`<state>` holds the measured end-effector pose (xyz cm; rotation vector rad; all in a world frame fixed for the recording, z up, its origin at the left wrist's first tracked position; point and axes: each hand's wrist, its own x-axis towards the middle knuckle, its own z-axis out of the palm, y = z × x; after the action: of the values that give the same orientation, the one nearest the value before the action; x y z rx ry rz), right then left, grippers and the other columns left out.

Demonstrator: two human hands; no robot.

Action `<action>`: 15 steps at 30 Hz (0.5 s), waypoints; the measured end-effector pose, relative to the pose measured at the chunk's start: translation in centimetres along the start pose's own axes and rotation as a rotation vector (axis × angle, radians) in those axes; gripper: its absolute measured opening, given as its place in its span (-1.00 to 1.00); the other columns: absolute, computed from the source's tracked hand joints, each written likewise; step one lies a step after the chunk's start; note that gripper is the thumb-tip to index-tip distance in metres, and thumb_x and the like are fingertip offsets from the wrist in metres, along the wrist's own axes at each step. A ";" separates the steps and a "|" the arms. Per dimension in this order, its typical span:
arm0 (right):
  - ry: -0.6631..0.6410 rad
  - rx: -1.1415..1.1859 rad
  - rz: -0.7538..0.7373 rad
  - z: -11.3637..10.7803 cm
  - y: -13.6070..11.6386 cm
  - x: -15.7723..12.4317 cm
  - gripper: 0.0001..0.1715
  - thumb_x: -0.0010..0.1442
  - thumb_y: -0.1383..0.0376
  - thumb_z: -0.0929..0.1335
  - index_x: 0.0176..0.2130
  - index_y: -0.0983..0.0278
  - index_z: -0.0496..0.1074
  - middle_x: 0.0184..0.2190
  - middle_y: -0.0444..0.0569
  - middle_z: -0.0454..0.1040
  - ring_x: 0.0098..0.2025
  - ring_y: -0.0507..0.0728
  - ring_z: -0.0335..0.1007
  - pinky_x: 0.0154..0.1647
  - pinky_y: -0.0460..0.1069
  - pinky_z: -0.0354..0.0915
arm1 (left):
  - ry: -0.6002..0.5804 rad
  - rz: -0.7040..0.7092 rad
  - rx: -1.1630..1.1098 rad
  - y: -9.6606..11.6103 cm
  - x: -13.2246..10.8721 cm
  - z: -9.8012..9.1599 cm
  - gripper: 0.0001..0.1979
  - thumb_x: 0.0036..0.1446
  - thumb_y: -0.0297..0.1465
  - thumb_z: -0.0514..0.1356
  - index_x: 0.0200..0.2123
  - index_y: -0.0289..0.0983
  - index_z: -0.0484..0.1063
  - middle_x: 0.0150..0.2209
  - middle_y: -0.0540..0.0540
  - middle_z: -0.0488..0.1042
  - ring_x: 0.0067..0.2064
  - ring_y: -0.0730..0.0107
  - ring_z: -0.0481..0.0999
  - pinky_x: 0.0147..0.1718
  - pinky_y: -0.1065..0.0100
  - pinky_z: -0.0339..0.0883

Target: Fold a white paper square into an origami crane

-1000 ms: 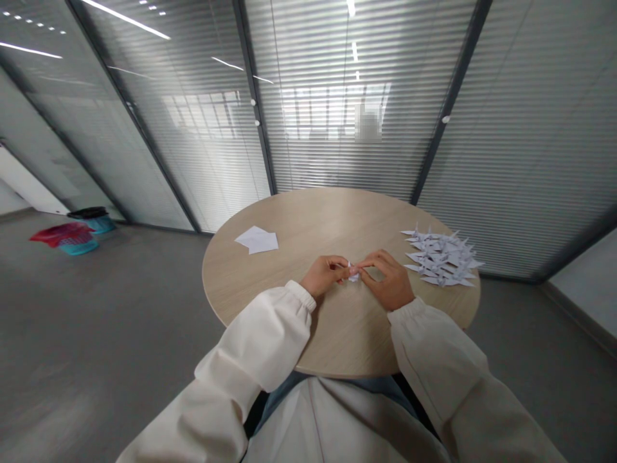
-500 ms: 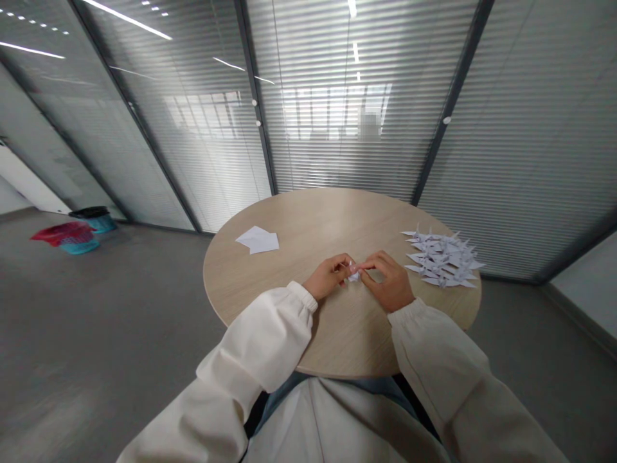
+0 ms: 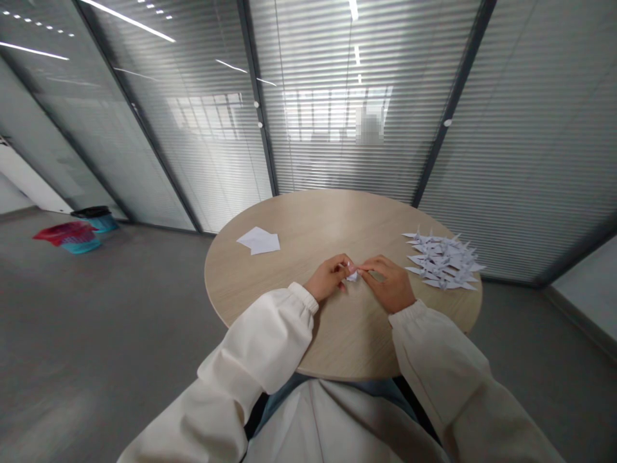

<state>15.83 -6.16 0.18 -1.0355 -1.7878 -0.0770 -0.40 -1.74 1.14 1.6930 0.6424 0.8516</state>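
Observation:
A small piece of folded white paper [image 3: 352, 276] is pinched between my two hands, just above the middle of the round table. My left hand [image 3: 330, 276] grips it from the left with curled fingers. From the right, thumb and forefinger of my right hand [image 3: 389, 283] close together at its edge. Fingers cover most of the paper, so its exact shape is hidden. On the table's right side lies a pile of folded paper cranes [image 3: 444, 260], with pointed tips sticking out. Loose white paper sheets [image 3: 259, 240] rest at the left.
The round wooden table [image 3: 318, 218] stands close to a glass partition with blinds [image 3: 337, 161]. Two bins stand on the floor at the far left, one with a red liner [image 3: 62, 233] and one with a black liner [image 3: 91, 212].
My right thumb and forefinger have drawn closer together at the paper's edge. Less of the paper's upper part shows. The pile and the loose sheets lie as before.

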 end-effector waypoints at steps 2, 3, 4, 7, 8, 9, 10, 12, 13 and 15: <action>-0.003 -0.001 -0.005 0.0 -0.1 0.0 -0.84 0.15 0.33 0.29 -0.36 0.23 0.48 -0.40 0.00 0.47 -0.32 0.12 0.39 -0.26 0.01 0.33 | 0.010 0.013 -0.018 0.0 0.1 -0.1 -0.63 -0.02 -0.10 0.16 -0.45 -0.33 0.29 -0.51 0.03 0.23 -0.51 0.57 0.26 -0.61 0.54 0.24; 0.002 -0.006 -0.005 0.0 -0.2 0.0 -0.84 0.15 0.34 0.29 -0.35 0.23 0.48 -0.39 0.00 0.47 -0.32 0.11 0.39 -0.26 0.01 0.33 | 0.011 0.018 -0.022 0.0 0.2 -0.1 -0.63 -0.02 -0.10 0.16 -0.45 -0.33 0.29 -0.51 0.03 0.24 -0.51 0.57 0.27 -0.62 0.54 0.23; 0.008 -0.015 -0.004 0.0 -0.3 0.1 -0.83 0.16 0.34 0.29 -0.35 0.23 0.48 -0.40 -0.01 0.47 -0.33 0.11 0.39 -0.26 0.00 0.34 | 0.009 0.019 -0.021 -0.1 0.2 -0.1 -0.63 -0.02 -0.10 0.16 -0.45 -0.33 0.29 -0.51 0.03 0.24 -0.51 0.57 0.27 -0.62 0.54 0.23; 0.022 -0.048 -0.014 -0.1 -0.5 0.1 -0.84 0.15 0.33 0.29 -0.37 0.25 0.48 -0.42 -0.01 0.47 -0.35 0.09 0.39 -0.28 -0.01 0.33 | 0.009 0.005 -0.011 -0.1 0.2 -0.1 -0.64 -0.02 -0.10 0.15 -0.45 -0.32 0.29 -0.51 0.04 0.24 -0.54 0.59 0.26 -0.63 0.54 0.21; 0.024 -0.057 -0.021 -0.1 -0.5 0.2 -0.84 0.15 0.33 0.29 -0.37 0.26 0.48 -0.42 -0.01 0.47 -0.35 0.09 0.39 -0.28 -0.01 0.33 | 0.015 -0.001 -0.009 -0.1 0.2 -0.1 -0.64 -0.02 -0.10 0.16 -0.44 -0.32 0.29 -0.52 0.05 0.24 -0.55 0.60 0.26 -0.63 0.54 0.20; 0.027 -0.062 -0.029 -0.1 -0.5 0.2 -0.83 0.15 0.34 0.29 -0.37 0.27 0.48 -0.43 -0.01 0.47 -0.35 0.09 0.39 -0.29 -0.02 0.33 | 0.021 -0.005 -0.007 -0.1 0.2 -0.1 -0.65 -0.02 -0.11 0.16 -0.44 -0.32 0.29 -0.52 0.05 0.24 -0.55 0.61 0.25 -0.63 0.55 0.20; 0.030 -0.065 -0.034 -0.1 -0.5 0.2 -0.83 0.15 0.34 0.29 -0.37 0.28 0.48 -0.43 -0.01 0.47 -0.35 0.09 0.38 -0.29 -0.02 0.33 | 0.026 -0.009 -0.006 0.0 0.2 -0.1 -0.65 -0.02 -0.11 0.16 -0.44 -0.32 0.29 -0.53 0.06 0.24 -0.56 0.61 0.25 -0.63 0.55 0.19; 0.036 -0.061 -0.038 0.0 -0.5 0.2 -0.84 0.15 0.34 0.29 -0.38 0.27 0.47 -0.43 -0.01 0.47 -0.35 0.08 0.38 -0.29 -0.03 0.33 | 0.029 -0.012 -0.003 0.0 0.1 -0.1 -0.66 -0.02 -0.12 0.16 -0.43 -0.32 0.30 -0.53 0.06 0.24 -0.55 0.61 0.24 -0.63 0.56 0.18; 0.037 -0.057 -0.037 0.0 -0.5 0.2 -0.84 0.15 0.34 0.29 -0.38 0.27 0.47 -0.43 -0.01 0.47 -0.35 0.08 0.38 -0.28 -0.03 0.33 | 0.026 -0.011 -0.002 0.0 0.1 -0.1 -0.67 -0.01 -0.13 0.16 -0.43 -0.32 0.30 -0.53 0.05 0.24 -0.55 0.61 0.24 -0.62 0.56 0.18; 0.029 -0.046 -0.028 -0.1 -0.5 0.1 -0.85 0.16 0.35 0.28 -0.38 0.28 0.45 -0.42 -0.01 0.46 -0.34 0.08 0.37 -0.27 -0.03 0.32 | 0.024 -0.006 0.002 0.0 0.1 -0.1 -0.68 0.00 -0.14 0.15 -0.42 -0.32 0.30 -0.52 0.04 0.25 -0.54 0.60 0.25 -0.63 0.56 0.18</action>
<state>15.54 -6.42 0.49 -1.0374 -1.7813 -0.1501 -0.42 -1.57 1.20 1.6845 0.6644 0.8683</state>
